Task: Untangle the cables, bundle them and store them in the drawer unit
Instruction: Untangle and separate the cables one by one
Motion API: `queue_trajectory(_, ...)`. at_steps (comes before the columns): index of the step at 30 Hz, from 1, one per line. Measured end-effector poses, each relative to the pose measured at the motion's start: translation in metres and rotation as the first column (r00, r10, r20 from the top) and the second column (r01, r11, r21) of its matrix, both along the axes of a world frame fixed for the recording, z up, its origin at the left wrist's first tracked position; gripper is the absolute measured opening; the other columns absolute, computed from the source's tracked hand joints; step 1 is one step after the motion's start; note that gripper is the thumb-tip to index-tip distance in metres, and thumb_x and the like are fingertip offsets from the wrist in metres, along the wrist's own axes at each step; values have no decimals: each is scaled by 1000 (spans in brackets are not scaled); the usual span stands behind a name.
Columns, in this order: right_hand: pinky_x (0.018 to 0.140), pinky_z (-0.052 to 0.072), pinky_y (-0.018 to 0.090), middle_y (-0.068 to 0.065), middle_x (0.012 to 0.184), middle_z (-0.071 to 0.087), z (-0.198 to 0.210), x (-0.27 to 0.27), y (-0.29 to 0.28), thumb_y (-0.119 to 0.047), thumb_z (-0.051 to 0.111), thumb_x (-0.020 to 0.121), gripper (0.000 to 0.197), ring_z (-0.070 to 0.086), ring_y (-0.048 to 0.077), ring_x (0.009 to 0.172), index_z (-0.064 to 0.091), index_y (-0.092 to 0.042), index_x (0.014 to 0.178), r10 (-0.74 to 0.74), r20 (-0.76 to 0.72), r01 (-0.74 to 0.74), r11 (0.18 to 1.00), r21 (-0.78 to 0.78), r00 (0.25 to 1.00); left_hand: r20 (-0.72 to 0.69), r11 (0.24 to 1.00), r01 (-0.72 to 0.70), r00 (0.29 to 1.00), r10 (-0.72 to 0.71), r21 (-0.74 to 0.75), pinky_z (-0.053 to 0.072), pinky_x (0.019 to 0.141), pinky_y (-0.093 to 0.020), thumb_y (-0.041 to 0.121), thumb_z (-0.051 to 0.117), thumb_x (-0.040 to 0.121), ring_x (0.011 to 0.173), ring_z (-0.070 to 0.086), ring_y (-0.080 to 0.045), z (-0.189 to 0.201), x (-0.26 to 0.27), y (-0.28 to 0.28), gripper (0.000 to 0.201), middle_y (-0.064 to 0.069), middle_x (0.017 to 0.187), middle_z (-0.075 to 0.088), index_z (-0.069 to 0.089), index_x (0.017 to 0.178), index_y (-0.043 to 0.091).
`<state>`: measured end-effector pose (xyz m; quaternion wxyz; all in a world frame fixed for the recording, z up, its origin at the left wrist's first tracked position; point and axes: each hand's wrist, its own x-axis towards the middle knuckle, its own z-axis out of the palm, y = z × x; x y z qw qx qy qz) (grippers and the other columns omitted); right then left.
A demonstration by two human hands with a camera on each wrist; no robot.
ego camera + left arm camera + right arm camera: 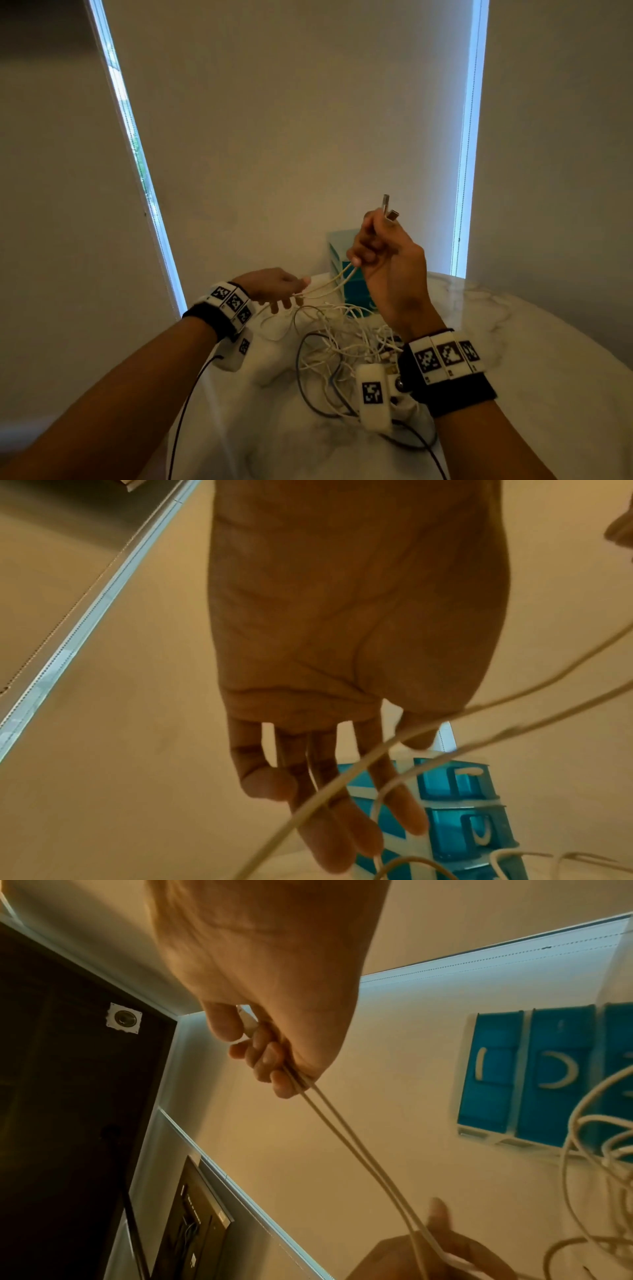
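My right hand (pixel 376 253) is raised above the table and grips both ends of a white cable (pixel 329 284). Its two metal connectors (pixel 388 209) stick up out of the fist. In the right wrist view the curled fingers (pixel 263 1056) clamp the two strands (pixel 359 1150). Those strands run down to my left hand (pixel 274 291), lower and to the left. In the left wrist view its fingers (pixel 342 804) hang straight, and the strands (pixel 514 696) lie across the palm side of thumb and fingers. A tangled cable pile (pixel 346 342) lies on the table below. The teal drawer unit (pixel 337 253) stands behind, its drawers closed.
The round marble table (pixel 479 325) ends just behind the drawer unit at a wall with closed blinds. A dark cable (pixel 301 359) loops through the white tangle. The drawer fronts (pixel 548 1069) show white handles. Bare tabletop lies at the right and near me.
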<state>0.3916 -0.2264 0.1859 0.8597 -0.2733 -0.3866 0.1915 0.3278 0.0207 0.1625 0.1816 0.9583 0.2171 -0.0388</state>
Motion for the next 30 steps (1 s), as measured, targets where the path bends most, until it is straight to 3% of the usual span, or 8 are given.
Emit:
queue_trajectory(3,61,21,36,-2,67,31,-4,-4,5,-23,53,106,21,26,15,59,54,-12,88,-14,88,21,997,-74,996,8,998,-8,1000,9,-58,50,62,-24,53,69,100,70,75,-6,-1,1,3,40,12,80,80,76,106,15)
queue_trajectory(6,61,13,40,-2,65,29,-10,-1,4,-22,55,102,20,23,15,57,54,-12,84,-23,162,50,985,-164,987,305,917,-114,921,241,-382,54,64,-21,15,78,96,75,74,-10,2,5,10,24,-1,85,81,69,118,11)
queue_trajectory(10,60,11,41,-2,59,28,-19,11,2,-20,56,100,21,21,15,51,56,-8,82,-46,122,76,964,-254,991,409,450,123,669,621,-885,59,66,-26,-10,58,97,84,62,-20,15,0,25,18,-17,98,75,63,109,2)
queue_trajectory(12,56,11,37,-4,54,29,-25,18,2,-16,54,102,24,22,13,46,55,-9,79,-84,99,110,950,-294,992,373,300,223,608,701,-928,61,62,-25,-12,53,95,84,62,-21,15,-3,34,14,-20,95,75,59,100,0)
queue_trajectory(18,49,13,29,-3,53,30,-24,42,-3,-15,54,104,30,22,11,41,53,-14,74,-142,169,209,840,-501,975,347,250,258,469,812,-933,48,55,-25,-10,56,92,84,73,-22,-2,-19,63,23,-17,102,71,52,99,12)
queue_trajectory(20,52,11,32,-4,52,30,-24,45,-1,-15,54,105,31,22,11,41,53,-14,74,-134,161,202,807,-555,978,254,157,225,514,820,-962,55,54,-28,-4,60,95,78,77,-22,-9,-24,74,23,-18,115,70,52,111,10)
queue_trajectory(25,46,16,25,-6,49,31,-30,47,5,-16,55,106,29,23,10,37,54,-11,77,-149,155,214,751,-624,977,113,307,-123,751,651,-944,52,59,-30,36,41,116,66,71,-18,-18,-38,86,36,-15,102,80,57,109,5)
queue_trajectory(30,42,16,23,-5,50,27,-33,38,15,-14,50,107,31,21,7,37,51,-12,76,-71,54,89,795,-601,996,189,578,-374,699,690,-726,47,46,-20,44,37,115,47,65,-16,-15,-61,90,42,-4,72,70,57,96,13)
